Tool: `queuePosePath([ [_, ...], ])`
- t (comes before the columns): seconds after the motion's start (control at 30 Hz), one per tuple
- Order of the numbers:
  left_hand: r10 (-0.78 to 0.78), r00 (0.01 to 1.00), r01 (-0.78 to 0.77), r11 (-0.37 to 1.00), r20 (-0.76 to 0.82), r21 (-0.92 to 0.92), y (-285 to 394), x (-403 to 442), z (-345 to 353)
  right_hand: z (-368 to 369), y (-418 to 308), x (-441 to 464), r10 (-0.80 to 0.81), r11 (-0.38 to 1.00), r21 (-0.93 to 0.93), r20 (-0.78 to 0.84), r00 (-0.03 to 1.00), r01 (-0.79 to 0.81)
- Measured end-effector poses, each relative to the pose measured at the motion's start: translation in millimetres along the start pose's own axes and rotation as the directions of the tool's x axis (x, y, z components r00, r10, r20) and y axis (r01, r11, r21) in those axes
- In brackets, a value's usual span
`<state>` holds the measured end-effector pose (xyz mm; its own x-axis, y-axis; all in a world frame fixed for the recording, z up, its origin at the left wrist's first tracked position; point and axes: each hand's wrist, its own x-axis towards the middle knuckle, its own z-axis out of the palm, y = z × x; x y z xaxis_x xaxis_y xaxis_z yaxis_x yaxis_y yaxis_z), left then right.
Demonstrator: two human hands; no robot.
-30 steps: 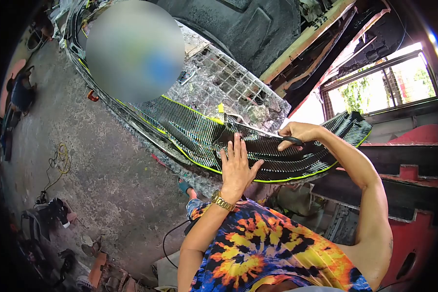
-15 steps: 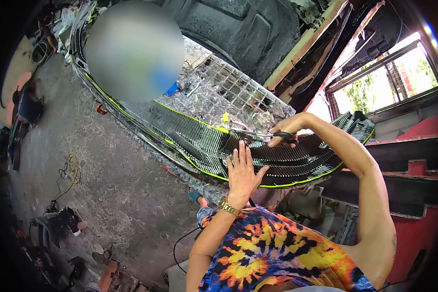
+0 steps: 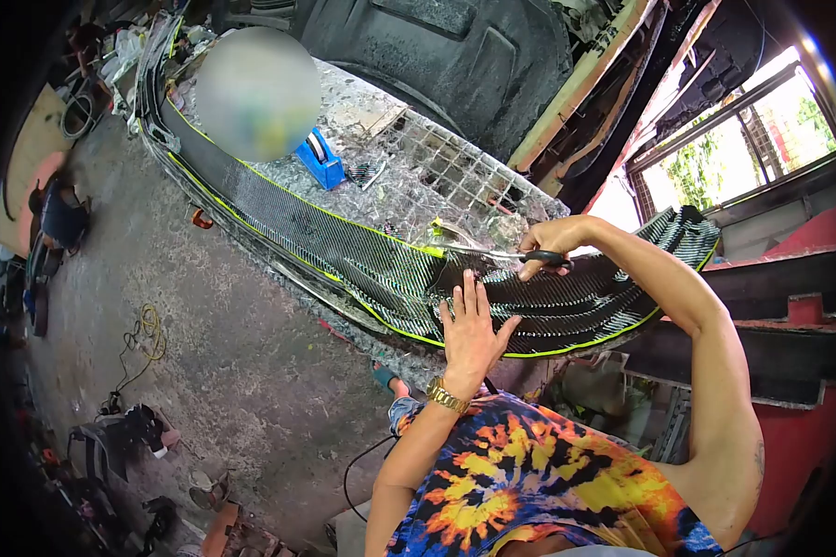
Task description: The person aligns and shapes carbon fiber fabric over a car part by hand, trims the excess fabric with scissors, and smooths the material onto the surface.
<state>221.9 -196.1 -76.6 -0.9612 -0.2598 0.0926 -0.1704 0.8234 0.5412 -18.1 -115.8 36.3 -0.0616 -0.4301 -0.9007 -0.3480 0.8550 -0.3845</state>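
Note:
A long curved piece of black woven fabric point(image 3: 316, 220) with yellow-green tape along its edges lies in a long curved mould. My left hand point(image 3: 474, 332) rests flat on it, fingers spread, with a gold watch at the wrist. In my right hand point(image 3: 546, 249) are scissors point(image 3: 553, 259) with black handles, their blades pointing left along the fabric's upper edge. Near the blade tips sits a piece of yellow tape point(image 3: 435, 227). Farther up the table is a blue tape dispenser point(image 3: 321, 164).
The worktable point(image 3: 362, 102) has a wire grid point(image 3: 455, 160) at its right. Behind it leans a large black moulded panel point(image 3: 427, 56). A yellow cable point(image 3: 149, 334) lies on the floor at left. A person point(image 3: 63, 218) is at the far left.
The scissors and my right hand have moved left along the fabric's edge. My left hand stays flat on the fabric. The view has shifted, showing more of the blue dispenser.

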Motion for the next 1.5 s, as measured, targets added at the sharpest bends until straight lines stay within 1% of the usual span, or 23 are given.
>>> queuePosePath([
  [0.07,-0.013,1.0,0.013,1.0,0.018,-0.016,-0.2,0.5,0.9,-2.1,-9.0,-11.7,0.053,0.998,0.032,0.026,0.998,-0.054],
  [0.17,0.004,0.999,-0.002,0.999,0.043,-0.045,-1.2,1.7,-3.0,-9.6,-21.0,-43.1,0.1,0.995,-0.006,-0.142,0.985,-0.102],
  [0.23,0.022,0.995,-0.018,0.999,0.097,-0.033,-3.4,3.4,-6.0,-13.2,-26.4,-72.7,0.052,0.995,-0.066,-0.263,0.963,-0.072],
  [0.3,0.047,0.993,-0.044,0.999,0.11,-0.031,-7.4,3.4,-5.8,-0.2,-40.9,-114.6,-0.022,0.999,0.023,-0.37,0.929,0.032],
  [0.37,0.09,0.987,-0.086,0.996,0.136,-0.033,-12.3,3.9,-11.7,23.2,-52.2,-158.9,-0.03,0.998,0.031,-0.463,0.886,0.049],
  [0.4,0.116,0.984,-0.112,0.993,0.136,-0.035,-14.8,4.1,-14.8,39.8,-54.0,-177.2,-0.072,0.989,0.076,-0.518,0.852,0.13],
  [0.43,0.14,0.981,-0.136,0.99,0.136,-0.037,-17.2,3.2,-18.7,59.0,-57.5,-196.5,0.027,0.98,0.178,-0.547,0.837,0.085],
  [0.47,0.16,0.975,-0.157,0.987,0.153,-0.03,-18.7,1.8,-28.2,80.9,-46.2,-208.4,-0.002,0.918,0.33,-0.549,0.836,0.219],
  [0.5,0.212,0.972,-0.21,0.977,0.105,-0.032,-19.6,-0.3,-42.4,108.3,-27.1,-216.5,-0.084,0.905,0.277,-0.626,0.775,0.322],
  [0.57,0.271,0.96,-0.27,0.963,0.07,-0.021,-32.6,-7.8,-62.0,152.3,-12.6,-233.1,-0.107,0.904,0.287,-0.567,0.816,0.318],
  [0.6,0.312,0.947,-0.297,0.942,0.078,-0.157,-45.1,-15.1,-72.9,177.6,-3.5,-231.0,-0.075,0.926,0.28,-0.523,0.849,0.254],
  [0.63,0.35,0.933,-0.315,0.905,0.079,-0.287,-58.2,-21.5,-83.3,209.5,12.1,-220.5,-0.009,0.924,0.33,-0.485,0.875,0.192],
  [0.7,0.303,0.95,-0.247,0.878,0.078,-0.41,-83.0,-32.9,-99.6,255.8,19.6,-193.4,-0.031,0.862,0.463,-0.361,0.932,0.208],
  [0.73,0.251,0.962,-0.163,0.845,0.109,-0.509,-96.3,-37.0,-102.1,277.9,39.0,-167.5,-0.129,0.935,0.262,-0.371,0.92,0.237],
  [0.77,0.199,0.969,-0.074,0.796,0.145,-0.6,-109.3,-40.7,-103.7,284.6,24.5,-154.5,0.029,0.975,0.221,-0.277,0.961,0.034],
  [0.9,0.095,0.978,0.021,0.843,0.187,-0.538,-134.0,-46.9,-104.9,336.0,51.2,-46.8,-0.001,0.992,-0.112,-0.424,0.906,-0.051],
  [0.97,0.077,0.971,0.056,0.844,0.225,-0.533,-130.2,-47.3,-99.7,342.6,55.0,1.1,-0.013,0.988,-0.137,-0.524,0.852,-0.069],
  [1.03,0.088,0.975,0.035,0.848,0.205,-0.529,-114.2,-48.1,-96.4,345.8,56.7,37.9,-0.064,0.987,-0.154,-0.606,0.793,-0.038],
  [1.13,0.231,0.971,-0.158,0.808,0.06,-0.568,-98.6,-36.0,-94.4,337.4,47.2,79.4,-0.086,0.982,-0.182,-0.664,0.743,-0.048],
  [1.23,0.327,0.941,-0.331,0.838,-0.087,-0.433,-106.5,0.6,-86.9,332.2,39.0,120.5,-0.148,0.967,-0.249,-0.71,0.689,-0.049],
  [1.33,0.371,0.927,-0.37,0.872,-0.058,-0.32,-123.8,43.7,-78.0,330.0,29.6,146.6,-0.181,0.949,-0.3,-0.762,0.622,-0.091],
  [1.4,0.362,0.932,-0.359,0.931,0.029,-0.071,-127.9,66.1,-75.3,331.9,23.0,159.8,-0.16,0.943,-0.295,-0.809,0.566,-0.156],
  [1.5,0.421,0.893,-0.41,0.907,0.158,-0.096,-137.4,100.5,-59.8,333.8,19.7,172.0,-0.132,0.953,-0.259,-0.821,0.555,-0.156],
])
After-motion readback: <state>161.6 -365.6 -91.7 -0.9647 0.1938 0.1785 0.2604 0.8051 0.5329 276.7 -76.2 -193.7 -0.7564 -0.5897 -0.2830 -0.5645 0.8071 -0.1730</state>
